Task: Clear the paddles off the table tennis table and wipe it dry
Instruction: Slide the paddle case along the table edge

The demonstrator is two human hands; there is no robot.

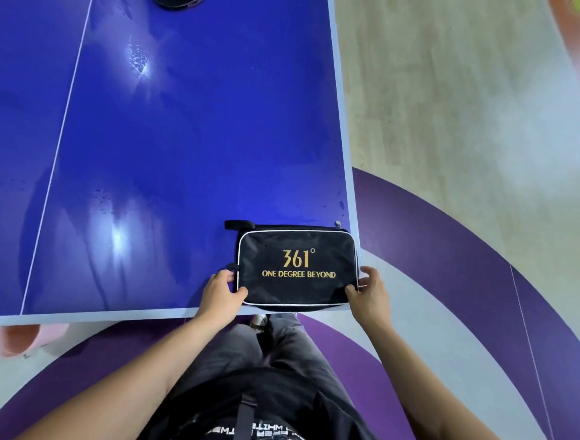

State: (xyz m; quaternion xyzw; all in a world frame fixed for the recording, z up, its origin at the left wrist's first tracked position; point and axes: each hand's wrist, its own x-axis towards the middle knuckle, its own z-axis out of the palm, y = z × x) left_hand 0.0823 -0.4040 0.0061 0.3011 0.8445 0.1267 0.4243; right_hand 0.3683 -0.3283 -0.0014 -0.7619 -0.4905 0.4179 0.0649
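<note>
Table: blue table tennis table (188,141), white centre line (59,157) running up the left part, pale edge band along the near and right sides. We're looking at the near right corner.

Wet spots: the top is pretty clearly damp, there's a beaded, shiny patch (138,59) far up near the centre line and a smeary streaked one (113,226) closer in. A few drops (340,205) near the right edge too.

Paddle case: black zip pouch (296,267) with white piping, gold "361°" and "ONE DEGREE BEYOND" on it. Lies flat right on the near right corner of the table, its near edge about at the table's edge. Zipper pull (338,224) at the far right corner, small black loop (239,224) sticking out at the far left. Can't see what's inside, it's closed up.

Left hand (219,293): pinching the near left corner of the case, thumb on top, fingers curled round the side edge. Partly closed around it.

Right hand (370,290): same deal on the near right corner, thumb on the top face, fingers wrapped over the side.

Other stuff on the table: some dark object (179,3) at the very top edge of the shot, cut off, no idea what it is exactly.

Person: standing at the near end, bare forearms, dark shirt, grey trousers (282,342).

Floor: pale wood-look with purple and light grey curved bands (455,251). Something pinkish (22,339) under the table edge on the left, too blurry to name.
</note>
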